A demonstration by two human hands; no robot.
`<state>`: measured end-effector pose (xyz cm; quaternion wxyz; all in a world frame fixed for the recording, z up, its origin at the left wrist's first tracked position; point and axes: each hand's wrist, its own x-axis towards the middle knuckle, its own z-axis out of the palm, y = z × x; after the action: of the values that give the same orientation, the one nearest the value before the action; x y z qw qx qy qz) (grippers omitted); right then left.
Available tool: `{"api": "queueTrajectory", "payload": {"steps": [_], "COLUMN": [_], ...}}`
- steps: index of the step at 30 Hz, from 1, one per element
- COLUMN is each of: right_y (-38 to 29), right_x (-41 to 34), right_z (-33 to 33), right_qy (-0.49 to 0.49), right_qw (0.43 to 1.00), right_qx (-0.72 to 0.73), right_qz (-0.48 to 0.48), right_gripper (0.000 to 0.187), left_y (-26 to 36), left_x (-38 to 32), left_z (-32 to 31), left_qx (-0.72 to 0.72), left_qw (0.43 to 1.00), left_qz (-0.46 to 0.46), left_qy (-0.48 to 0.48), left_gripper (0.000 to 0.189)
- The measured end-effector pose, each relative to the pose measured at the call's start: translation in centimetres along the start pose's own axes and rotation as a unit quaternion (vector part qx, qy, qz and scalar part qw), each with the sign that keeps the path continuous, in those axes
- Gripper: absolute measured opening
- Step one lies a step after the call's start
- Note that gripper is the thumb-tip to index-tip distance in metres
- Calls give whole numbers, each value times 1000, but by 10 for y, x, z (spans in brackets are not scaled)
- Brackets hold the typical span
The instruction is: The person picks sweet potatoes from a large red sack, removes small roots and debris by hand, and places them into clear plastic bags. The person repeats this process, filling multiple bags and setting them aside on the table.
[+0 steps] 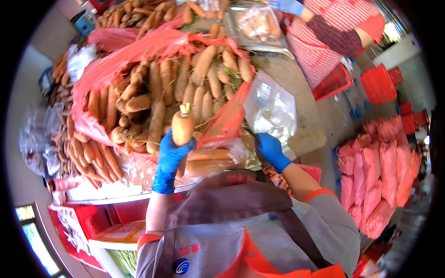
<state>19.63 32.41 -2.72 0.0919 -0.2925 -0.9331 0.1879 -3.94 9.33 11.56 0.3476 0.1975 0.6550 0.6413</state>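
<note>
A carrot [183, 129] with a trimmed green top stands upright in my left hand [171, 156], which wears a blue glove. My right hand [272, 150], gloved in blue too, is at the lower edge of a clear plastic bag [273, 104]; a dark thing, possibly a knife, shows at its fingers but is too blurred to name. Beyond my left hand lies an opened red mesh sack [92, 74] full of carrots [205, 64], some with soil and fine roots. Between my hands are carrots in clear plastic [210, 161].
Loose carrots [92, 156] lie at the left. A metal tray [259, 41] with a bagged pack stands at the back, near a co-worker's gloved hand [286, 6]. Red crates [378, 83] and stacked pink sacks [379, 166] are on the floor to the right.
</note>
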Motion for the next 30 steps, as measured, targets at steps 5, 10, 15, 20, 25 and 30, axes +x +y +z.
{"api": "queueTrajectory", "payload": {"steps": [5,10,15,20,25,30], "right_y": [33,-42,-118,-142,-143,-92], "right_x": [-19,-10,30,49,52,65], "right_z": [16,-67,-91,-88,-77,-49], "right_qy": [-33,-61,-27,86,120,139], "right_qw": [929,774,855,961,967,977], "right_qx": [283,559,518,187,77,151], "right_qz": [236,290,-5,-185,-209,-60], "right_gripper": [15,16,18,25,12,23], "left_y": [0,-5,-6,-13,-16,5], "left_x": [-6,-7,-3,4,7,-6], "left_z": [-11,-7,20,25,24,16], "left_qx": [0,-2,47,105,94,104], "left_qw": [1000,997,993,987,982,951], "left_qz": [-30,-55,-26,4,-53,-3], "left_qy": [-8,-45,-102,-118,-158,-291], "left_gripper": [54,56,55,57,52,58]}}
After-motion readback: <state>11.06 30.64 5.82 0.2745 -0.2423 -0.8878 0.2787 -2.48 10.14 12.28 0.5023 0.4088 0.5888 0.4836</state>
